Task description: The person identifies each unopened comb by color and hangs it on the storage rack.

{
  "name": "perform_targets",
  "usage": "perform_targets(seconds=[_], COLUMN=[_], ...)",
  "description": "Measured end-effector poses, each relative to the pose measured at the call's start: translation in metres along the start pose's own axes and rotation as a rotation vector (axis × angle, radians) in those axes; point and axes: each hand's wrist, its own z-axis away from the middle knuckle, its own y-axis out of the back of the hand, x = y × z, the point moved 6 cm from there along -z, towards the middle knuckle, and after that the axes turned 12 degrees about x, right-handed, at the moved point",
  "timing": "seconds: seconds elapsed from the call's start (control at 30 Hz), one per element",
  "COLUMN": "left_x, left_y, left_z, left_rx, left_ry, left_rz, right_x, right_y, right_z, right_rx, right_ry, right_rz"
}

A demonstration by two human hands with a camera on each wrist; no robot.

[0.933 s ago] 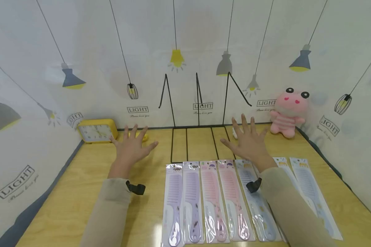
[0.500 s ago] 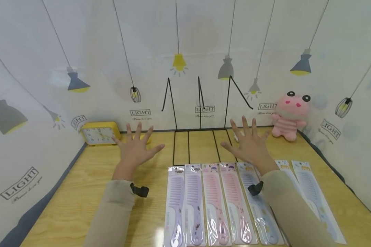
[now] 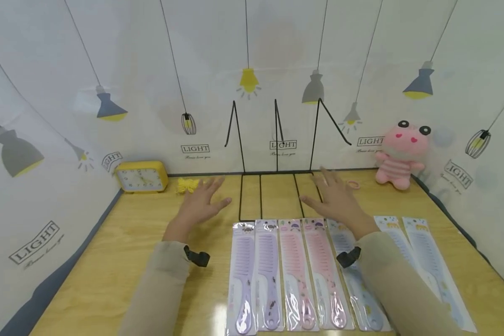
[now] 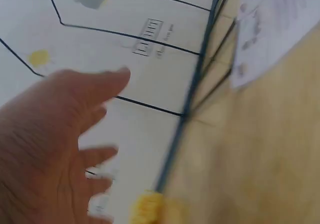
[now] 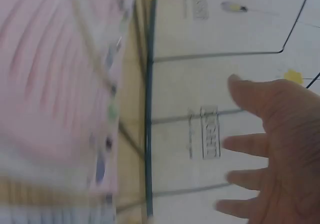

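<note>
My left hand hovers over the table left of the packaged combs, fingers spread and holding nothing. Above the tops of the combs is my right hand, likewise spread and without anything in it. A row of combs in clear packs lies on the table: purple combs, pink combs and blue combs. The right forearm covers part of the blue ones. Behind the combs stands a black wire rack with three upright prongs. In the left wrist view the left thumb and fingers are apart.
A yellow clock stands at the back left, with a yellow bundle beside it. A pink plush toy sits at the back right. Near it lies a small pink ring. A printed cloth hangs behind the table.
My left hand has shifted right and its fingers have lowered, uncovering the yellow bundle. The right hand's fingers have dipped too, and the pink ring now shows. The combs stay in place.
</note>
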Motion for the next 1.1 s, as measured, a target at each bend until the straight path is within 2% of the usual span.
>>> perform_targets(seconds=[0.1,0.2,0.3,0.37,0.47,0.53,0.63,0.8,0.87,0.93,1.0,1.1], left_x=[0.0,0.0,0.003,0.005,0.006,0.007,0.008,0.003,0.002,0.0,-0.001,-0.001], left_y=[-0.023,-0.038,-0.048,-0.053,-0.063,-0.068,-0.071,-0.07,-0.071,-0.071,-0.07,-0.066], left_z=[-0.004,-0.008,-0.009,-0.007,-0.002,0.001,0.003,0.007,0.007,0.007,0.007,0.006], left_rx=[-0.055,-0.069,-0.067,-0.073,-0.089,-0.097,-0.091,-0.086,-0.098,-0.105,-0.09,-0.038], left_ry=[-0.062,-0.098,-0.136,-0.142,-0.162,-0.163,-0.158,-0.139,-0.135,-0.131,-0.146,-0.206], left_rz=[0.259,0.374,0.367,0.347,0.283,0.281,0.294,0.304,0.3,0.307,0.312,0.311], right_x=[-0.037,-0.081,-0.115,-0.128,-0.133,-0.132,-0.13,-0.134,-0.133,-0.131,-0.132,-0.142], right_y=[-0.008,-0.024,-0.05,-0.069,-0.094,-0.105,-0.112,-0.11,-0.102,-0.091,-0.072,-0.033], right_z=[-0.001,-0.004,-0.01,-0.015,-0.017,-0.016,-0.016,-0.015,-0.016,-0.017,-0.021,-0.031], right_rx=[-0.12,-0.229,-0.269,-0.286,-0.3,-0.308,-0.315,-0.33,-0.322,-0.314,-0.307,-0.246], right_ry=[0.079,0.161,0.239,0.248,0.217,0.182,0.153,0.163,0.151,0.087,-0.022,-0.158], right_rz=[-0.234,-0.321,-0.265,-0.194,-0.064,-0.011,-0.017,-0.136,-0.22,-0.376,-0.641,-1.115])
